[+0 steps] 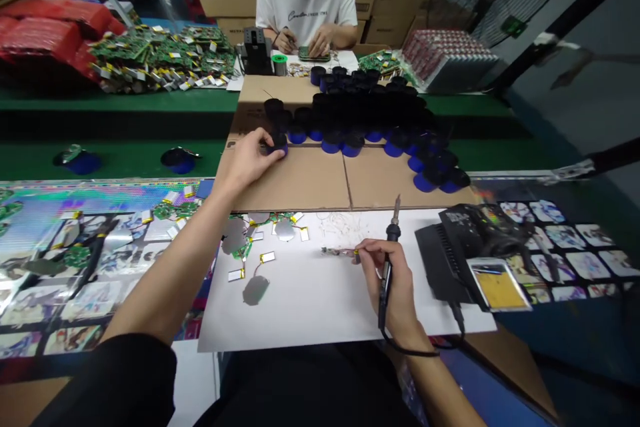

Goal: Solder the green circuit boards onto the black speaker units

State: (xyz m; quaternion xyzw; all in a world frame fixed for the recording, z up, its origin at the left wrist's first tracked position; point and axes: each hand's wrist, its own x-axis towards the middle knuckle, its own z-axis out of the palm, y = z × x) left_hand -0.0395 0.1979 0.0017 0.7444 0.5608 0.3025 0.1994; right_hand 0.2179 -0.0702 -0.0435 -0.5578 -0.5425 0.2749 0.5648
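Note:
My left hand reaches forward over the cardboard, thumb and fingers closed round a small black-and-blue round housing at the near left of a group of similar ones. In my right hand is a soldering iron, its tip pointing up and away from me. The thumb and fingertips of that hand also pinch a small wired circuit board above the white sheet. Left of it lie several round boards with small silver batteries, among them a grey disc wired to a battery.
A soldering station with a yellow sponge tray stands at the right. Dark housings crowd the cardboard. Two more sit on the green belt. Across from me a co-worker handles a green board.

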